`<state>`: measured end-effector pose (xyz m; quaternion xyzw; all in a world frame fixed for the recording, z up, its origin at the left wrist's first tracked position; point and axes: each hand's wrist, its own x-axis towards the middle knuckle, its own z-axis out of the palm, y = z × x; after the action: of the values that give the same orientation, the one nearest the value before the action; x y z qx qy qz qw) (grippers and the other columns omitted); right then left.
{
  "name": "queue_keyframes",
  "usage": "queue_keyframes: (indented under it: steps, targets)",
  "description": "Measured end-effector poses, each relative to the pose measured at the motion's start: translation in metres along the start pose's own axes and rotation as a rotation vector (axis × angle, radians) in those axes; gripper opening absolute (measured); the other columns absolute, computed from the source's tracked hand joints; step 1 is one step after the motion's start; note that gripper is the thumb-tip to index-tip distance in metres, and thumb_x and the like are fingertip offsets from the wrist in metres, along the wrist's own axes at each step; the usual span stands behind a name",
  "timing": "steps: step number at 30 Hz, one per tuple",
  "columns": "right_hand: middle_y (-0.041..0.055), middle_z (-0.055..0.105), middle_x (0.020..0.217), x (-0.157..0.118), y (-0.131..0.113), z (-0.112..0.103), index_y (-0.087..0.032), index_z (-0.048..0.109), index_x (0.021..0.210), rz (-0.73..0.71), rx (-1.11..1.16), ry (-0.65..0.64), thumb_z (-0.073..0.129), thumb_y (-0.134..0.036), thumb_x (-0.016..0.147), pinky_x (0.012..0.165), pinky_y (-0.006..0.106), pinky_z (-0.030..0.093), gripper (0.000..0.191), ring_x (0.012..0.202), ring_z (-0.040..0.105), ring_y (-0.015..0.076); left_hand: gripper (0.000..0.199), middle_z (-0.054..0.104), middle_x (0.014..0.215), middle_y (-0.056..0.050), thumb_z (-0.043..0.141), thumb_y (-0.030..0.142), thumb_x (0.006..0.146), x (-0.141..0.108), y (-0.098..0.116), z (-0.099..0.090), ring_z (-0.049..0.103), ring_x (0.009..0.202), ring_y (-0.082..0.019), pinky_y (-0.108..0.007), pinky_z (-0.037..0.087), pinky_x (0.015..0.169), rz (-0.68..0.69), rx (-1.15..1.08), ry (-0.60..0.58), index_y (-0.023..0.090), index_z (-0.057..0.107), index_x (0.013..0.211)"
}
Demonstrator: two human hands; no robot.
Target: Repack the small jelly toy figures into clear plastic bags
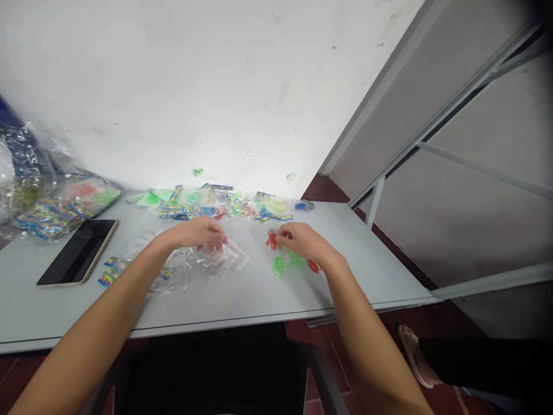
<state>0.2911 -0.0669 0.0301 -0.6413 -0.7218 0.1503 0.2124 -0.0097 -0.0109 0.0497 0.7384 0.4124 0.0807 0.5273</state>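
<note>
My left hand reaches over clear plastic packets on the grey table, its fingertips together over something red; what they grip is too small to tell. My right hand pinches a small red toy at its right edge, just above the table. Under and beside that hand lie green toys and another red toy. Behind both hands, a row of clear packets with colourful labels holds green, blue, red and yellow toys.
A phone lies on the table at the left, beside a heap of bagged toys. The white wall rises behind. Metal framing stands at the right, and a person's sandalled foot is on the floor.
</note>
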Motion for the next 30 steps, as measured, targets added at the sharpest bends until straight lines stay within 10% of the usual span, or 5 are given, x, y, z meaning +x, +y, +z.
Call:
queue_keyframes:
  steps: [7,12,24,30]
  targets:
    - [0.0043,0.069,0.072,0.074,-0.05,0.022,-0.02,0.065,0.068,-0.073,-0.122,-0.004,0.057,-0.022,0.083,0.063,0.028,0.037,0.018,0.067,0.059,0.0179,0.037,0.073,0.108,-0.015,0.07,0.045,0.073,0.023,-0.017,0.008,0.073,0.084,-0.024,-0.02,0.018,0.038,-0.04,-0.53,0.329,0.017,0.071,0.097]
    - [0.0061,0.07,0.085,0.074,-0.069,0.059,-0.02,0.067,0.085,-0.141,-0.101,0.169,0.046,-0.022,0.091,0.068,0.029,0.039,0.023,0.078,0.061,0.0191,0.041,0.073,0.107,-0.014,0.072,0.049,0.072,0.03,-0.027,0.007,0.074,0.081,-0.024,-0.02,0.023,0.039,-0.065,-0.577,0.371,0.017,0.069,0.098]
    - [0.0133,0.064,0.111,0.071,-0.046,0.082,-0.015,0.066,0.109,-0.057,-0.193,0.136,0.056,-0.025,0.09,0.089,0.032,0.04,0.024,0.107,0.057,0.0258,0.028,0.075,0.086,-0.008,0.062,0.045,0.074,0.002,-0.006,-0.006,0.071,0.076,-0.022,-0.022,0.032,0.042,-0.164,-0.02,-0.03,0.019,0.071,0.078]
    - [0.0078,0.068,0.093,0.07,-0.053,0.081,-0.018,0.066,0.086,-0.114,-0.129,0.113,0.049,-0.021,0.091,0.074,0.029,0.038,0.018,0.086,0.059,0.0202,0.032,0.074,0.092,-0.008,0.063,0.047,0.074,0.004,-0.008,-0.003,0.071,0.081,-0.024,-0.023,0.044,0.047,-0.167,-0.013,-0.104,0.02,0.072,0.09]
